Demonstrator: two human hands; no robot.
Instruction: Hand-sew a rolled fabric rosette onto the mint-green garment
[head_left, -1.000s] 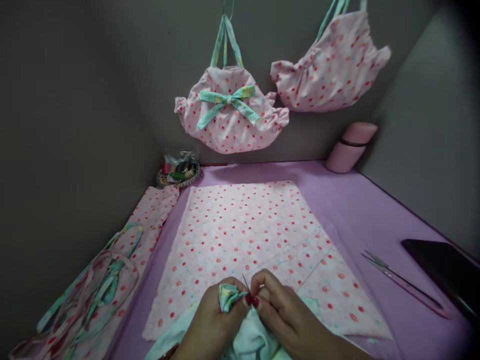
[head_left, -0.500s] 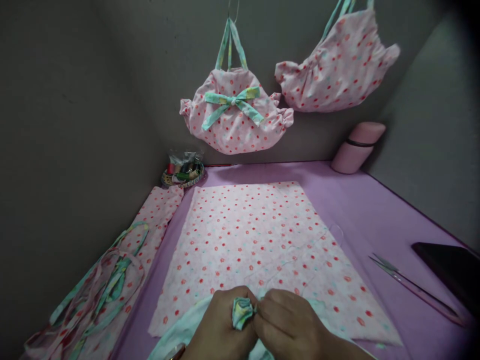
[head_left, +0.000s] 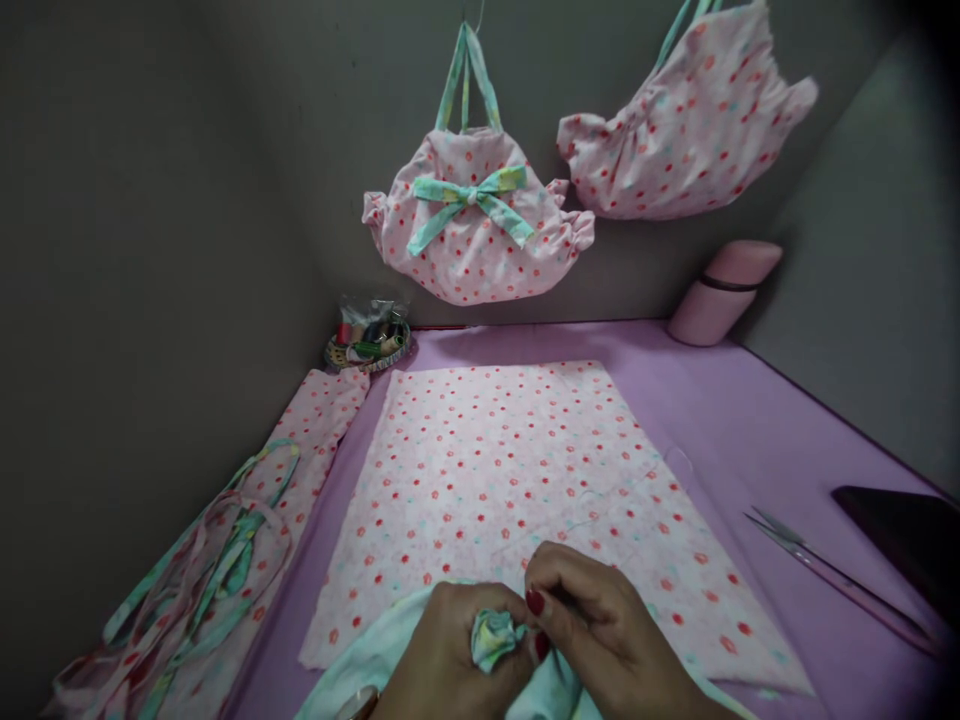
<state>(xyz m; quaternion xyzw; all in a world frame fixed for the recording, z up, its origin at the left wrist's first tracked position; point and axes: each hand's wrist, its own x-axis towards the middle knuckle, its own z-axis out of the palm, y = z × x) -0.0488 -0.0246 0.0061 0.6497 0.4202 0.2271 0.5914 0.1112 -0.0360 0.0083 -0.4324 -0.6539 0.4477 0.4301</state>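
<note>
My left hand (head_left: pixel 465 655) is closed around a gathered mint-green cloth (head_left: pixel 375 650), and a bunched, ruffled end of it (head_left: pixel 493 640) pokes out between thumb and fingers. Close against it on the right, my right hand (head_left: pixel 600 630) has thumb and forefinger pinched together beside the bunched end. What it pinches is too small to make out. More of the mint cloth hangs below both hands. Beyond them a pink cloth with red dots (head_left: pixel 480 450) lies flat, and a fine pale thread (head_left: pixel 589 497) runs loosely over it toward the right.
Small scissors (head_left: pixel 840 575) and a dark flat object (head_left: pixel 900 530) lie on the purple tabletop (head_left: pixel 720 410) at right. A pink bottle (head_left: pixel 720 295) leans behind. At left are coiled fabric straps (head_left: pixel 232 560) and a basket of thread spools (head_left: pixel 367 345). Two dotted bags (head_left: pixel 472 260) hang above.
My right hand has risen slightly and turned, so its thumb and forefinger now show in a pinch. The left hand keeps its hold on the bunched cloth. The view has shifted a little.
</note>
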